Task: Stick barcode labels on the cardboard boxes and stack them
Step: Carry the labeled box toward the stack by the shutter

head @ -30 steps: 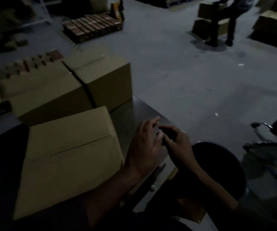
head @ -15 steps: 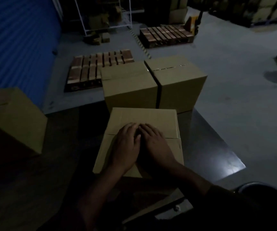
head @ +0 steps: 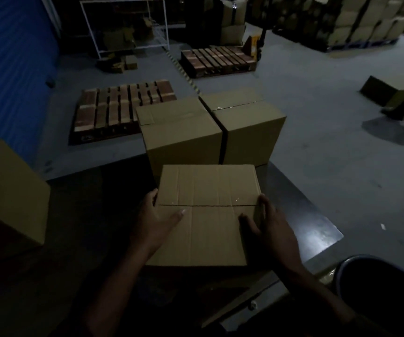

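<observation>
On table (head: 300, 215), hands gripping sealed box (head: 208, 215)

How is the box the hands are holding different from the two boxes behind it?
The near box is gripped at its sides by the left hand and right hand; nobody touches the far boxes. The near box sits alone on the dark table; the far boxes stand side by side beyond it. The near box shows only its top; the far boxes show their fronts too. All are brown cardboard, closed.

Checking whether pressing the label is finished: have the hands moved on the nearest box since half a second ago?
Yes. The left hand and right hand went from its top centre to opposite edges of the nearest box.
</observation>
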A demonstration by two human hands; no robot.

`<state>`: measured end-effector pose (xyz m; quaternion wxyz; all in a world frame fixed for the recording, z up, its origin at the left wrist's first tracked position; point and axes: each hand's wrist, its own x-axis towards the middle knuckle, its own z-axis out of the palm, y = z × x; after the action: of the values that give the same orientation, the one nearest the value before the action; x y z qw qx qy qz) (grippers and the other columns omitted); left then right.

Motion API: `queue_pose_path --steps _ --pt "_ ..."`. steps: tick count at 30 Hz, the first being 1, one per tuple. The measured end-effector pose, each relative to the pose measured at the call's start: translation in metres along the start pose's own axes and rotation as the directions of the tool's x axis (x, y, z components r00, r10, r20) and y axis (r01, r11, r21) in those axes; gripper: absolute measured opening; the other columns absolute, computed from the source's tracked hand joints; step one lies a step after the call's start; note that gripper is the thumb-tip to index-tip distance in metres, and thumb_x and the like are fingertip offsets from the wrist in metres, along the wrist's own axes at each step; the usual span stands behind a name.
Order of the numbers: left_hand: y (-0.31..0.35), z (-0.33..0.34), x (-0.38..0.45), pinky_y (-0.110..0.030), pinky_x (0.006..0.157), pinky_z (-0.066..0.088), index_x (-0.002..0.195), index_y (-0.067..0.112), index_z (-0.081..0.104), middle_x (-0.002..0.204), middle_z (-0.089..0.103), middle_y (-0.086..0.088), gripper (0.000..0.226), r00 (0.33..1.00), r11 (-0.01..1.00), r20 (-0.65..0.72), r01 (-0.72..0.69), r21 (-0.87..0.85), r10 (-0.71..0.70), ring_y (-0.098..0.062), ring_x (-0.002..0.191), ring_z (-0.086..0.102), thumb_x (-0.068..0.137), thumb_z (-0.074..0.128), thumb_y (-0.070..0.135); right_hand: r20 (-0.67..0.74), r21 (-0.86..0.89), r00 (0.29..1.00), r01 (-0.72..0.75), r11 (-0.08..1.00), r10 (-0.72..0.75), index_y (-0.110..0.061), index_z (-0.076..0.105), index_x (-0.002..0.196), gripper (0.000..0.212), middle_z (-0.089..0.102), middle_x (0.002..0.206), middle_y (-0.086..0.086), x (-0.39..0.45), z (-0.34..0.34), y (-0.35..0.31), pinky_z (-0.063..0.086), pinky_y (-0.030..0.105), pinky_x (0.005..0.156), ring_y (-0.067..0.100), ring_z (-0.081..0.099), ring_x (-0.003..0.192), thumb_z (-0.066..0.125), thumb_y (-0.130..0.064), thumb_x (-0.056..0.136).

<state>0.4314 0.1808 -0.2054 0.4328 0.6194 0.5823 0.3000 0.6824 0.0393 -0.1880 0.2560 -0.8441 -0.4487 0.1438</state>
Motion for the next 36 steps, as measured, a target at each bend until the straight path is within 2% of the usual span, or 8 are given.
queue_pose_path --steps 5,10,17,23,26,30,33,36 --pt "0.001 -0.016 -0.001 -0.049 0.092 0.061 0.134 0.034 0.065 0.13 0.068 0.009 0.075 0.99 0.984 -0.066 -0.134 -0.121 0.127 -0.011 0.116 0.066 0.074 0.077 0.078 -0.054 0.014 0.998 -0.022 1.0 0.023 -0.024 0.039 0.151 0.073 0.064 0.135 0.005 -0.017 -0.023 -0.008 0.043 0.026 0.071 0.019 0.065 0.105 0.064 -0.057 0.09" --pt "0.046 -0.033 -0.01 -0.027 0.086 0.06 0.101 0.028 0.076 0.1 0.076 0.011 0.02 0.917 0.856 -0.248 -0.384 -0.347 0.311 0.001 0.094 0.071 0.095 0.074 0.047 -0.169 0.033 0.986 0.019 0.999 -0.013 -0.03 0.047 0.147 0.065 0.07 0.124 0.002 -0.033 -0.071 -0.03 0.038 0.013 0.063 0.009 0.06 0.09 0.068 -0.05 0.089" --pt "0.112 -0.051 0.001 -0.014 0.07 0.051 0.091 0.032 0.076 0.084 0.075 0.013 0.02 0.856 0.728 -0.329 -0.513 -0.455 0.398 0.004 0.08 0.067 0.106 0.063 0.031 -0.331 0.157 0.943 0.092 0.983 -0.035 -0.035 0.05 0.146 0.067 0.068 0.128 0.005 -0.046 -0.125 -0.065 0.046 0.029 0.082 0.024 0.068 0.108 0.072 -0.049 0.085" --pt "0.153 -0.047 0.045 -0.025 0.076 0.048 0.094 0.033 0.078 0.083 0.075 0.017 0.02 0.861 0.737 -0.404 -0.484 -0.471 0.307 -0.003 0.087 0.067 0.098 0.064 0.047 -0.362 0.182 0.924 0.196 0.964 -0.12 -0.034 0.044 0.15 0.075 0.061 0.141 0.004 0.006 -0.163 -0.08 0.053 0.035 0.094 0.023 0.063 0.12 0.074 -0.05 0.083" --pt "0.176 -0.045 0.077 -0.016 0.072 0.046 0.09 0.037 0.075 0.075 0.072 0.026 0.019 0.867 0.749 -0.418 -0.462 -0.475 0.271 0.012 0.078 0.062 0.105 0.063 0.041 -0.327 0.231 0.928 0.26 0.938 -0.176 -0.029 0.038 0.155 0.078 0.05 0.152 0.001 0.049 -0.181 -0.093 0.049 0.037 0.102 0.022 0.055 0.13 0.072 -0.045 0.087" --pt "0.209 -0.049 0.135 0.002 0.079 0.035 0.132 0.026 0.073 0.118 0.07 0.016 0.041 0.855 0.817 -0.359 -0.487 -0.31 0.373 0.009 0.105 0.06 0.109 0.05 0.052 -0.306 0.484 0.937 0.305 0.82 -0.167 -0.021 0.039 0.153 0.073 0.048 0.153 0.0 0.11 -0.201 -0.11 0.046 0.03 0.102 0.015 0.051 0.132 0.072 -0.038 0.09" --pt "0.256 -0.05 0.168 -0.031 0.104 0.048 0.123 0.04 0.076 0.123 0.073 0.014 0.056 0.904 0.832 -0.267 -0.415 -0.369 0.333 -0.015 0.119 0.066 0.091 0.056 0.08 -0.306 0.675 0.934 0.35 0.65 -0.184 -0.024 0.051 0.144 0.056 0.061 0.131 -0.011 0.157 -0.219 -0.118 0.054 0.024 0.088 -0.001 0.061 0.11 0.071 -0.034 0.092" --pt "0.297 -0.038 0.197 -0.055 0.106 0.054 0.116 0.036 0.081 0.121 0.078 0.001 0.083 0.949 0.727 -0.188 -0.314 -0.61 0.252 -0.027 0.117 0.071 0.057 0.074 0.094 -0.311 0.792 0.927 0.375 0.482 -0.211 -0.033 0.06 0.13 0.037 0.065 0.117 -0.015 0.21 -0.237 -0.119 0.056 0.025 0.081 0.002 0.067 0.102 0.069 -0.033 0.094"
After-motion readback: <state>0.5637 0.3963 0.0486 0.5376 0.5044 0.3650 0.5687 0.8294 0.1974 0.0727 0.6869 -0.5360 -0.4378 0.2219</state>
